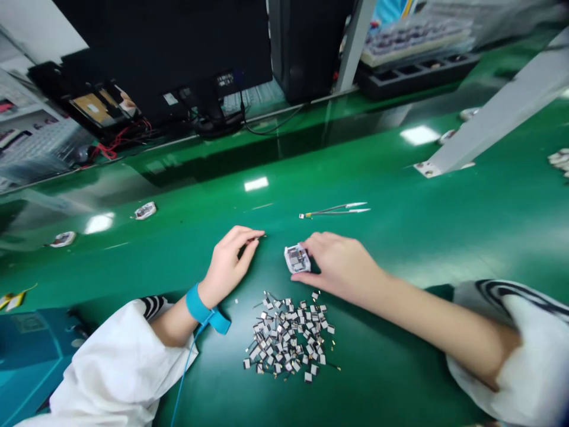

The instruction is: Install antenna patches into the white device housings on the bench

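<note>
- Below the hands, small pale-and-dark parts with short leads lie in a loose heap on a glossy green work surface.
- To the left of it, a teal box sits low, a pale patch on its top; any writing there is unreadable.
- Just beyond the heap, the right hand clamps a white-cased circuit board between thumb and fingers, above the surface.
- Well apart from it, the left hand has thumb and forefinger drawn close; I cannot tell whether they grip anything. A blue strap circles its wrist.
- Farther out lie tweezers, tips pointing right, and two more white-cased units off left.
- Ceiling lights reflect in the green; a grey metal post stands at right.
- At the back, a black monitor faces away, bearing a white label too small to read, near red wires and a dark compartmented tray.
</note>
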Action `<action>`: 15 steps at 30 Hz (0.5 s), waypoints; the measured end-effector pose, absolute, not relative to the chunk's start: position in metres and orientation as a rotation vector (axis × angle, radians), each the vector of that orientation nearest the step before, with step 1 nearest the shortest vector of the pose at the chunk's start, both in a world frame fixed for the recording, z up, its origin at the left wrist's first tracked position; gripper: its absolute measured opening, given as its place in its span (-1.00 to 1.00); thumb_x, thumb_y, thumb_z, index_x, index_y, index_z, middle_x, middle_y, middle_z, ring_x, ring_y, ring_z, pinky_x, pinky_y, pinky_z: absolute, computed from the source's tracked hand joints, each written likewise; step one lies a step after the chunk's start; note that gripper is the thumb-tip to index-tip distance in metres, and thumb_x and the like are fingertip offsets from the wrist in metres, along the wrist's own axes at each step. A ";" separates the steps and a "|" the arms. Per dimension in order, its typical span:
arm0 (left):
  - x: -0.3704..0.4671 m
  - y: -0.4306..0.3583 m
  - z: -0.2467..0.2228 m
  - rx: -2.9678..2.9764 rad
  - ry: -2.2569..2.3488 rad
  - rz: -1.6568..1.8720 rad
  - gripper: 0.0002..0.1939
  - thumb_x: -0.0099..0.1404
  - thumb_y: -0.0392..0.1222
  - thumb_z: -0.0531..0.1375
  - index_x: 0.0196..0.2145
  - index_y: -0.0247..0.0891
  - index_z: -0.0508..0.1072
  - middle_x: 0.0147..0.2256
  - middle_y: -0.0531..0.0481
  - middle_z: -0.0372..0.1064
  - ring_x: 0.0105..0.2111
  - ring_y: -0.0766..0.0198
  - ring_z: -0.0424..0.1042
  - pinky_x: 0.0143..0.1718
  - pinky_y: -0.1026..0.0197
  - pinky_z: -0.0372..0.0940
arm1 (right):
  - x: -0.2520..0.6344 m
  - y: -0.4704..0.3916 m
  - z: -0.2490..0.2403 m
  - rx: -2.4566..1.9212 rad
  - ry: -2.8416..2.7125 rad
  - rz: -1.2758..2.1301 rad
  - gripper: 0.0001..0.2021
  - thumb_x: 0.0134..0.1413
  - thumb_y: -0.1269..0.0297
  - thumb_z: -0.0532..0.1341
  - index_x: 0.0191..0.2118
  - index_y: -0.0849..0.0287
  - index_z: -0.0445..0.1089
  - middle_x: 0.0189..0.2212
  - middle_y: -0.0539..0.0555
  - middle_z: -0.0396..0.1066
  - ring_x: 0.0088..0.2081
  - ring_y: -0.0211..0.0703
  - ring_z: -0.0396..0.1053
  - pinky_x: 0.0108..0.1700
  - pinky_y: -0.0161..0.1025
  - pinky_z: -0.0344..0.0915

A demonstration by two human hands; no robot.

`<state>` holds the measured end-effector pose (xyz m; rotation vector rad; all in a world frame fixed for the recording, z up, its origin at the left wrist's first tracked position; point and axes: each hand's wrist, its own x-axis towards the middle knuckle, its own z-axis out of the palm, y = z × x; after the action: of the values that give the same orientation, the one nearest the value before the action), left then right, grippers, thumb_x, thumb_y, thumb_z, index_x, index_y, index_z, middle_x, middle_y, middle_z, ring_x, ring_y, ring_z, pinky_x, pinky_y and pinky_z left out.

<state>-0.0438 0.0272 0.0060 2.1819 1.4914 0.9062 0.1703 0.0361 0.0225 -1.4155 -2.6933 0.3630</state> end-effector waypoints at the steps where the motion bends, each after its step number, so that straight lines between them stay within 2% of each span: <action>1: -0.052 0.031 0.004 2.128 1.547 0.973 -0.82 0.23 -0.24 0.04 -0.23 -0.24 0.37 -0.29 0.00 0.29 -0.28 0.34 0.29 -0.24 0.29 0.22 | 0.161 0.037 0.025 -1.381 -2.755 0.344 -0.63 -0.04 0.06 0.11 -0.22 0.26 0.31 -0.28 0.16 0.32 -0.19 -0.02 0.27 -0.23 -0.18 0.23; 3: -0.066 0.037 -0.001 2.049 1.626 1.113 -0.83 0.23 -0.22 0.03 -0.26 -0.27 0.37 -0.30 -0.01 0.27 -0.28 0.34 0.29 -0.25 0.27 0.23 | 0.139 0.050 0.029 -1.315 -2.828 0.307 -0.74 -0.02 0.23 0.09 -0.21 0.24 0.32 -0.25 0.15 0.30 -0.17 -0.05 0.25 -0.20 -0.20 0.24; 5: -0.076 0.039 -0.005 1.984 1.667 1.222 -0.84 0.23 -0.21 0.03 -0.29 -0.28 0.37 -0.30 -0.02 0.26 -0.27 0.33 0.29 -0.23 0.26 0.23 | 0.114 0.074 0.032 -1.285 -2.853 0.242 -0.77 -0.04 0.28 0.11 -0.23 0.24 0.32 -0.25 0.14 0.29 -0.16 -0.08 0.25 -0.19 -0.21 0.25; 9: -0.084 0.041 -0.010 1.897 1.679 1.310 -0.84 0.22 -0.22 0.03 -0.34 -0.30 0.37 -0.33 -0.03 0.28 -0.31 0.34 0.31 -0.28 0.26 0.26 | 0.068 0.139 0.035 -1.334 -2.859 0.138 -0.73 0.07 0.19 0.07 -0.17 0.28 0.26 -0.18 0.11 0.25 -0.17 -0.24 0.24 -0.15 -0.18 0.26; 15: -0.084 0.048 -0.014 1.825 1.641 1.290 -0.85 0.22 -0.24 0.05 -0.37 -0.36 0.37 -0.37 -0.01 0.31 -0.38 0.38 0.33 -0.34 0.26 0.31 | 0.054 0.200 0.043 -1.419 -2.744 0.084 -0.72 0.09 0.19 0.05 -0.15 0.28 0.25 -0.23 0.08 0.28 -0.23 -0.29 0.28 -0.20 -0.22 0.30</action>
<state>-0.0843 0.0476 -0.0135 1.8249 1.6409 1.2902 0.0537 0.2000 0.0434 -1.4189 -2.7439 0.0843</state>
